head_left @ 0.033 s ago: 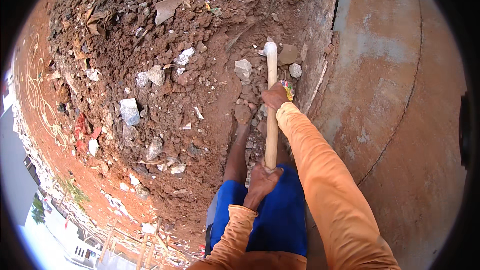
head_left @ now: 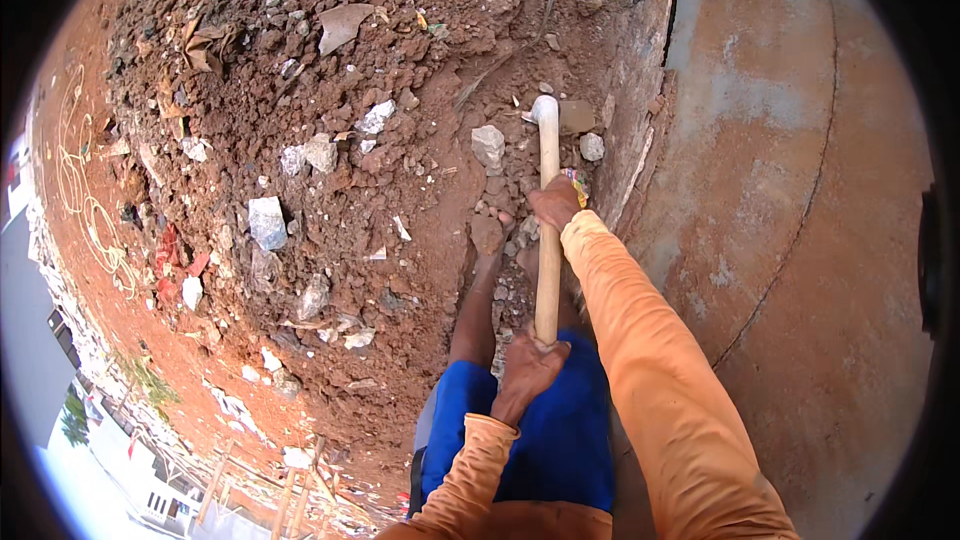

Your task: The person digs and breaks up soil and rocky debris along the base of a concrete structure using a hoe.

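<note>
Both of my hands grip a hoe with a pale wooden handle [head_left: 547, 280]. Its whitish metal head end [head_left: 544, 110] is at the far end, low over the red soil; the blade is mostly hidden from here. My left hand [head_left: 528, 368] wraps the near end of the handle, just in front of my blue shorts. Farther up, about midway along, my right hand [head_left: 556, 203] is closed round the wood. A pale grey stone [head_left: 488, 147] lies left of the hoe's head. To its right are a flat brownish stone [head_left: 576, 117] and a smaller grey stone [head_left: 592, 147].
A mound of loose red soil [head_left: 400, 200] with stones and scraps rises on the left. A concrete slab [head_left: 740, 170] with a raised edge [head_left: 645, 130] runs along the right. My bare foot [head_left: 488, 230] stands in the narrow strip between. A coiled cord [head_left: 100, 230] lies far left.
The hoe's head end has come slightly nearer to me, and both hands have shifted a little with it. The grip of both hands is the same.
</note>
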The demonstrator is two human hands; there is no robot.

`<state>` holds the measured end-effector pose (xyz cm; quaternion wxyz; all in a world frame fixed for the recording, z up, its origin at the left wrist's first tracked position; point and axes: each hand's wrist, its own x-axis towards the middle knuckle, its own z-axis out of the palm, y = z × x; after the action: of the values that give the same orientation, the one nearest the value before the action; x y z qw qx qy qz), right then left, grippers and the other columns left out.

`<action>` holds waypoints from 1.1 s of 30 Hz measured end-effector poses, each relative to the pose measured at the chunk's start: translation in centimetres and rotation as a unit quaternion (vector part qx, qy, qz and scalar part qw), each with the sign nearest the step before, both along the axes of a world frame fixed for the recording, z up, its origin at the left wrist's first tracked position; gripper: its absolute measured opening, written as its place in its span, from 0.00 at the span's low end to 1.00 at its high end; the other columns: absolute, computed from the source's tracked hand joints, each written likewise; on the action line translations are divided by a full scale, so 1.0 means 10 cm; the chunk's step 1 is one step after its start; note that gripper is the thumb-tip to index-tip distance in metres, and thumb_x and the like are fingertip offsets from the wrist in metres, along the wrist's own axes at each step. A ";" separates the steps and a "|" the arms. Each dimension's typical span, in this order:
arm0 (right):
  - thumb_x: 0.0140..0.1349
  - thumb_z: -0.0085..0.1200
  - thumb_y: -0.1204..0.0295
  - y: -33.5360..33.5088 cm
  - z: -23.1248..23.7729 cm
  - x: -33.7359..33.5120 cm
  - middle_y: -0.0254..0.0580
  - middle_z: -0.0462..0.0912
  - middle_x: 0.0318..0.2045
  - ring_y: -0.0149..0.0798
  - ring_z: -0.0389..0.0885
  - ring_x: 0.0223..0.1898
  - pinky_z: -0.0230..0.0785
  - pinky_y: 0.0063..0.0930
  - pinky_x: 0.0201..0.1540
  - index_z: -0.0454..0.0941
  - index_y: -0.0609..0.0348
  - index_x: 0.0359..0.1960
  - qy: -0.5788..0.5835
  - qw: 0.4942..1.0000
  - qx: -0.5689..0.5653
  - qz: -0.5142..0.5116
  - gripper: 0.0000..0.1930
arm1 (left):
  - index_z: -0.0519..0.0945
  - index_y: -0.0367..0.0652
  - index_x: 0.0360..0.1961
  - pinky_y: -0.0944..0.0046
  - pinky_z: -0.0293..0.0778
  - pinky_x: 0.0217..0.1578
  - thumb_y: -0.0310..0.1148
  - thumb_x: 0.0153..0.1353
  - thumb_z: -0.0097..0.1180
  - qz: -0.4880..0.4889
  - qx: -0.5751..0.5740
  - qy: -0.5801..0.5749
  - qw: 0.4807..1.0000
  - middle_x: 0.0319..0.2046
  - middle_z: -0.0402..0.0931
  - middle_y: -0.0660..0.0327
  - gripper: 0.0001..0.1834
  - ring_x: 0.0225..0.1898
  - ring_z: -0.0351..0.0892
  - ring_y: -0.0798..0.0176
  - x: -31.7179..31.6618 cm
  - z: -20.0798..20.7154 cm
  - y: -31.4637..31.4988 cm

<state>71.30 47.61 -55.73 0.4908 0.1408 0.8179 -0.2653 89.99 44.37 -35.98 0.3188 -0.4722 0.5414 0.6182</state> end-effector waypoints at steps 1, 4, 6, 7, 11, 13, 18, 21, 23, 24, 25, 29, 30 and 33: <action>0.51 0.56 0.70 -0.07 0.18 0.05 0.55 0.80 0.25 0.46 0.82 0.21 0.74 0.38 0.24 0.73 0.77 0.38 -0.018 0.999 -0.003 -0.038 0.19 | 0.74 0.32 0.39 0.65 0.69 0.22 0.30 0.49 0.62 -0.017 -0.031 -0.003 0.999 0.21 0.72 0.64 0.17 0.21 0.69 0.70 -0.01 0.17 -0.05; 0.55 0.56 0.70 0.03 0.68 0.03 0.49 0.79 0.19 0.43 0.80 0.19 0.74 0.38 0.21 0.74 0.71 0.27 -0.042 0.980 -0.008 -0.196 0.12 | 0.75 0.32 0.39 0.65 0.70 0.24 0.31 0.50 0.61 -0.073 -0.013 0.022 0.997 0.22 0.75 0.62 0.17 0.22 0.70 0.70 -0.14 0.64 -0.34; 0.56 0.55 0.70 0.16 0.81 -0.02 0.47 0.78 0.20 0.43 0.79 0.18 0.74 0.38 0.22 0.74 0.69 0.28 -0.059 0.958 -0.080 -0.269 0.11 | 0.77 0.34 0.43 0.53 0.76 0.39 0.36 0.49 0.61 -0.175 -0.010 0.045 0.984 0.30 0.81 0.47 0.22 0.35 0.83 0.49 -0.34 1.01 -0.71; 0.56 0.55 0.71 0.13 0.95 -0.01 0.46 0.78 0.21 0.43 0.78 0.18 0.74 0.38 0.22 0.74 0.67 0.30 -0.095 0.924 -0.154 -0.336 0.09 | 0.77 0.34 0.40 0.59 0.73 0.32 0.33 0.49 0.60 -0.170 0.029 0.034 0.984 0.26 0.78 0.54 0.18 0.29 0.77 0.58 -0.49 1.30 -0.98; 0.59 0.54 0.72 -0.38 1.79 0.00 0.45 0.75 0.25 0.43 0.77 0.25 0.76 0.43 0.30 0.71 0.60 0.34 -0.211 0.773 -0.233 -0.551 0.06 | 0.77 0.35 0.44 0.64 0.71 0.26 0.28 0.49 0.60 -0.276 0.063 0.037 0.959 0.25 0.74 0.62 0.18 0.26 0.74 0.67 -0.41 2.32 -2.19; 0.60 0.54 0.72 -0.54 1.95 0.11 0.42 0.73 0.24 0.42 0.74 0.23 0.75 0.42 0.31 0.69 0.57 0.32 -0.212 0.664 -0.334 -0.634 0.06 | 0.77 0.37 0.43 0.64 0.70 0.26 0.25 0.46 0.61 -0.270 0.064 0.022 0.961 0.24 0.73 0.64 0.19 0.26 0.73 0.67 -0.02 2.76 -2.67; 0.58 0.60 0.72 -2.38 3.43 1.62 0.39 0.79 0.33 0.41 0.80 0.39 0.73 0.38 0.47 0.73 0.55 0.35 -0.430 0.573 -0.381 -0.584 0.08 | 0.76 0.40 0.30 0.68 0.66 0.27 0.20 0.37 0.61 -0.240 -0.190 -0.100 0.947 0.21 0.69 0.70 0.14 0.24 0.69 0.69 1.67 4.37 -4.33; 0.59 0.61 0.68 -2.88 4.24 2.18 0.38 0.82 0.38 0.39 0.81 0.44 0.72 0.37 0.52 0.76 0.52 0.38 -0.573 0.542 -0.417 -0.450 0.09 | 0.76 0.41 0.29 0.63 0.71 0.28 0.25 0.32 0.65 -0.427 -0.318 -0.240 0.811 0.21 0.74 0.65 0.17 0.24 0.74 0.65 2.72 5.36 -4.95; 0.59 0.61 0.69 -2.90 4.37 2.31 0.42 0.82 0.40 0.41 0.81 0.45 0.72 0.38 0.53 0.76 0.55 0.38 -0.554 0.539 -0.435 -0.462 0.09 | 0.76 0.41 0.34 0.60 0.74 0.28 0.31 0.27 0.72 -0.487 -0.257 -0.379 0.744 0.23 0.77 0.65 0.27 0.26 0.77 0.64 2.93 5.60 -4.96; 0.59 0.61 0.70 -2.77 4.34 2.24 0.43 0.82 0.40 0.42 0.82 0.45 0.74 0.39 0.52 0.75 0.57 0.39 -0.524 0.569 -0.435 -0.461 0.10 | 0.77 0.41 0.39 0.55 0.76 0.29 0.34 0.36 0.70 -0.484 -0.241 -0.328 0.775 0.25 0.80 0.57 0.25 0.28 0.80 0.54 2.69 5.51 -4.75; 0.59 0.61 0.70 -2.63 4.31 2.14 0.44 0.82 0.39 0.44 0.82 0.45 0.75 0.41 0.51 0.75 0.59 0.39 -0.497 0.595 -0.436 -0.457 0.11 | 0.79 0.41 0.45 0.50 0.77 0.30 0.38 0.45 0.68 -0.478 -0.222 -0.281 0.802 0.28 0.82 0.48 0.25 0.31 0.82 0.44 2.43 5.47 -4.54; 0.59 0.62 0.69 -2.01 3.34 1.54 0.39 0.79 0.31 0.41 0.82 0.33 0.79 0.41 0.40 0.73 0.59 0.38 -0.348 0.723 -0.369 -0.469 0.12 | 0.79 0.39 0.34 0.59 0.75 0.31 0.35 0.44 0.68 -0.273 -0.163 -0.138 0.938 0.24 0.78 0.53 0.17 0.27 0.79 0.58 2.22 3.87 -3.19; 0.58 0.62 0.69 -1.77 2.86 1.30 0.39 0.77 0.27 0.39 0.80 0.27 0.79 0.37 0.31 0.73 0.60 0.37 -0.363 0.696 -0.368 -0.498 0.12 | 0.79 0.39 0.32 0.61 0.75 0.31 0.34 0.44 0.68 -0.243 -0.131 -0.092 0.957 0.22 0.77 0.54 0.15 0.26 0.79 0.61 2.06 3.25 -2.86; 0.58 0.60 0.71 -1.09 1.84 0.31 0.38 0.76 0.27 0.36 0.77 0.25 0.78 0.34 0.24 0.71 0.60 0.37 -0.140 0.830 -0.267 -0.469 0.11 | 0.77 0.36 0.35 0.57 0.73 0.27 0.34 0.47 0.63 -0.228 -0.074 0.017 0.971 0.23 0.77 0.53 0.16 0.23 0.77 0.55 1.08 1.73 -1.92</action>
<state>74.44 36.73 -37.31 0.4346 0.4064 0.4732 -0.6496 100.80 25.14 -18.65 0.4063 -0.3482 0.6840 0.4958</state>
